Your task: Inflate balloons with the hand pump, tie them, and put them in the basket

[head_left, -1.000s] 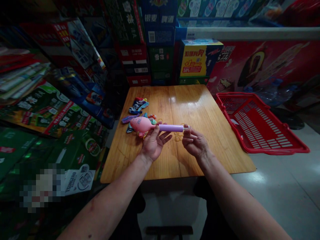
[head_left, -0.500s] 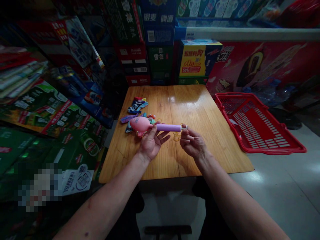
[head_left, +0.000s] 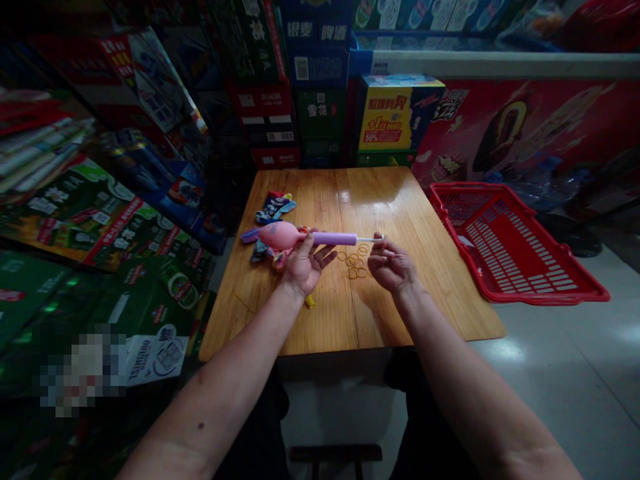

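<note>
A purple hand pump (head_left: 335,239) lies level above the wooden table, with a partly inflated pink balloon (head_left: 278,236) on its left end. My left hand (head_left: 306,262) pinches the balloon's neck and the pump's left end between thumb and fingers. My right hand (head_left: 393,264) grips the white handle at the other end, and a length of thin rod shows between handle and barrel. Beneath the pump, several yellow rubber bands (head_left: 356,265) lie on the wood. Limp coloured balloons (head_left: 275,207) are heaped at the table's left side, partly hidden by the pink one.
The wooden table (head_left: 440,293) has a red plastic basket (head_left: 520,247) to its right. Stacked drink cartons (head_left: 320,120) and a yellow and blue box (head_left: 387,117) stand behind it. More cartons (head_left: 120,220) crowd the left. A dark stool (head_left: 335,454) shows below.
My right hand has moved right and slightly up with the handle, exposing more of the rod. The pump sits slightly higher in view, and more rubber bands and a yellow piece below my left hand show.
</note>
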`<act>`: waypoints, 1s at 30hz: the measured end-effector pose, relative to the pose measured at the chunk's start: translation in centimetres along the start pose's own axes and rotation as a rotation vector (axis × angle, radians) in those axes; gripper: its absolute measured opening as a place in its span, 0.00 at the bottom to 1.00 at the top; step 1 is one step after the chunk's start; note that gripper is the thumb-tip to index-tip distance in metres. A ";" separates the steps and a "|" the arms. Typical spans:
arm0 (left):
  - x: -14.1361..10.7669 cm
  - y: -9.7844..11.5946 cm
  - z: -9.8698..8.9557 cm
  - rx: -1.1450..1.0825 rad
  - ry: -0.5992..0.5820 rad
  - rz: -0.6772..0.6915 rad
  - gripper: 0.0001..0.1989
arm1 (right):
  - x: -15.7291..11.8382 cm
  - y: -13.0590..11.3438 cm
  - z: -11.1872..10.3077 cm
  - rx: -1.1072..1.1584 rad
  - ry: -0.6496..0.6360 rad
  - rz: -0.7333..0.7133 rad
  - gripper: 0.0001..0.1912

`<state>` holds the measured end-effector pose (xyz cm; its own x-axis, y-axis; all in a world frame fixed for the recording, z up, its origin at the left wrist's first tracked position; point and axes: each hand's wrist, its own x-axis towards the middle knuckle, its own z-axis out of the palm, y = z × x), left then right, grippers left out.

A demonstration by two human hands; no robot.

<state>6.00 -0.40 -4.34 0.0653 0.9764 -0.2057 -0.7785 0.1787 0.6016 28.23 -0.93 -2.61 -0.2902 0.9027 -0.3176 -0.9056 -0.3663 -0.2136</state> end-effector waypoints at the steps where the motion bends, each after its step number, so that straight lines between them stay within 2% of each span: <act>1: -0.2 -0.5 0.1 -0.002 0.002 -0.018 0.14 | 0.2 0.8 -0.1 -0.013 -0.010 0.027 0.06; 5: -0.9 -1.8 0.7 -0.008 0.003 -0.047 0.13 | 0.5 2.4 -0.1 -0.024 -0.022 0.058 0.05; 9: -0.3 -0.6 0.7 0.012 -0.033 -0.023 0.12 | 0.0 0.5 0.0 -0.019 -0.016 0.064 0.06; 13: 0.7 0.9 0.3 0.009 -0.024 0.039 0.12 | -0.6 -1.4 -0.1 0.047 -0.055 -0.022 0.06; 16: 0.2 0.4 0.4 0.020 -0.028 0.066 0.13 | -0.6 -0.2 -0.1 0.068 -0.073 -0.035 0.07; 20: -1.3 -1.1 0.9 0.060 -0.051 0.015 0.14 | -0.4 2.5 0.0 0.028 -0.065 0.058 0.07; 22: -1.6 -1.1 1.1 0.078 -0.061 0.016 0.14 | -0.5 2.7 0.1 0.014 -0.061 0.087 0.07; 25: -1.3 0.2 1.1 0.092 -0.081 0.044 0.14 | -1.0 1.3 0.3 0.012 -0.080 0.095 0.09; 28: -0.4 1.8 0.7 0.068 -0.031 0.066 0.13 | -1.4 -0.5 0.3 0.056 -0.132 0.035 0.11; 30: 0.0 2.2 0.3 0.060 0.005 0.079 0.12 | -1.4 -0.9 0.2 0.075 -0.149 0.001 0.10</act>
<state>4.48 -0.01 -2.77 0.0020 0.9872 -0.1595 -0.7425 0.1083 0.6611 29.37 -1.83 -1.81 -0.3284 0.9280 -0.1762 -0.9243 -0.3541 -0.1422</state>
